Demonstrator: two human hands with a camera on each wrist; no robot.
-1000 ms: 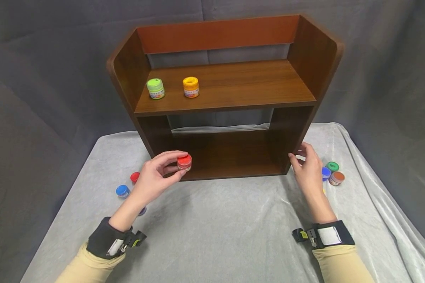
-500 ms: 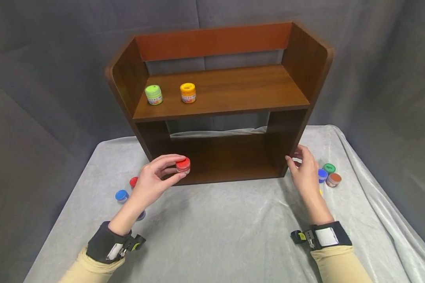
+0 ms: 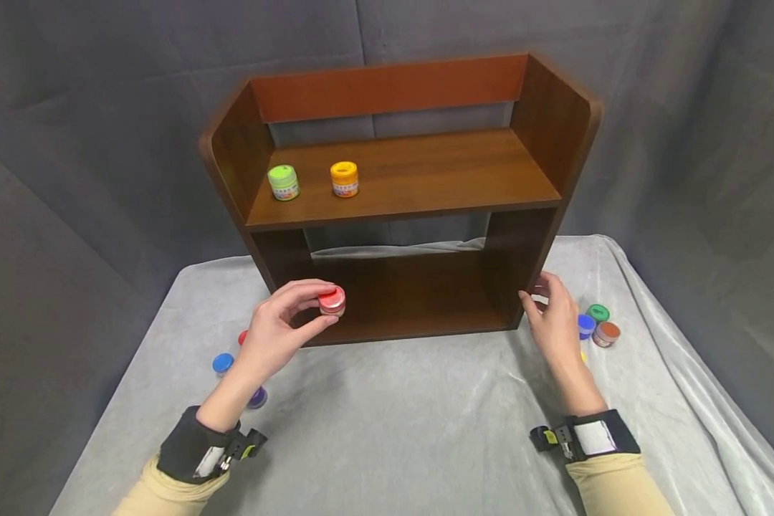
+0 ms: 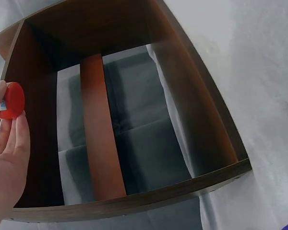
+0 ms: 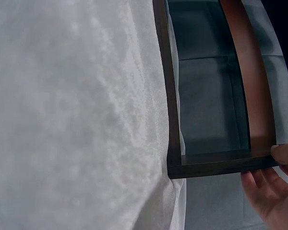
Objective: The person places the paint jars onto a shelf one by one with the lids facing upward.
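Observation:
A small red-lidded paint jar (image 3: 332,302) is pinched between the thumb and fingers of my left hand (image 3: 274,326), in front of the lower compartment of a dark brown wooden shelf (image 3: 419,208). In the left wrist view the red jar (image 4: 13,100) overlaps the shelf's wood. My right hand (image 3: 555,322) grips the front edge of the shelf's right side panel, thumb on the inner side. The right wrist view shows the fingers (image 5: 264,184) beneath that panel. On the upper board stand a light green jar (image 3: 284,183) and a yellow-orange jar (image 3: 345,179).
Left of the shelf, a blue jar (image 3: 223,363), a purple jar (image 3: 257,398) and a partly hidden red one (image 3: 242,337) sit on the grey cloth (image 3: 413,423). Right of it are green (image 3: 598,312), blue (image 3: 586,327) and brown (image 3: 606,334) jars, with some yellow peeking out.
The head view has tilted, so the shelf appears lower. Relative to the shelf, my left hand with the red paint jar is slightly higher. My right hand keeps its grip on the side panel.

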